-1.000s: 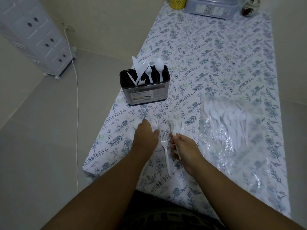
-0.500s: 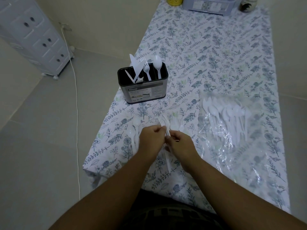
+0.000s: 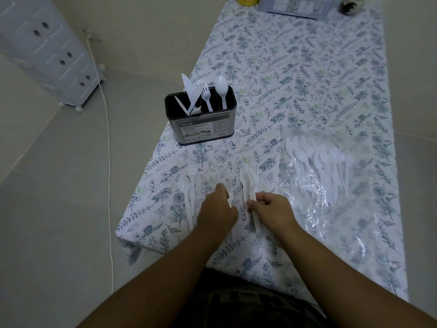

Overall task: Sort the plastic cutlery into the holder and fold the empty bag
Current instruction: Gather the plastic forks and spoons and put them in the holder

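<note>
Right hand [image 3: 272, 209] closed round a bunch of white plastic forks [image 3: 248, 183], tines fanned away from body, handle ends sticking out below the fist toward the near edge. Left hand [image 3: 218, 209] palm-down on the floral-print tablecloth [image 3: 295, 74], fingers bent over one loose white fork [image 3: 228, 186] w/ only the tines showing past the knuckles; can't tell if actually pinched or just touched. Hands near each other, not touching.

Two loose white plastic spoons [image 3: 189, 185] lying flat just left of left hand, bowls away from body, handles toward near edge.

Black oblong cutlery holder w/ printed label [image 3: 201, 121] upright near table's left edge, well beyond the hands. Inside, L to R: white plastic knives [image 3: 190, 95] leaning crossed, one white fork [image 3: 206, 97] upright, one white spoon [image 3: 221, 89] upright. Dividers not clear enough to tell compartments.

Clear crumpled plastic bag [image 3: 331, 209] flat to right of right hand, not folded, w/ a heap of white spoons [image 3: 316, 159] in its far part.

Far end of table: yellow cup [image 3: 247, 0], pale lidded plastic box [image 3: 295, 7], dark jar [image 3: 351, 5], all cut off by frame top. White drawer unit on castors [image 3: 49, 55] on floor at left, white cable [image 3: 107, 138] trailing beside it.
</note>
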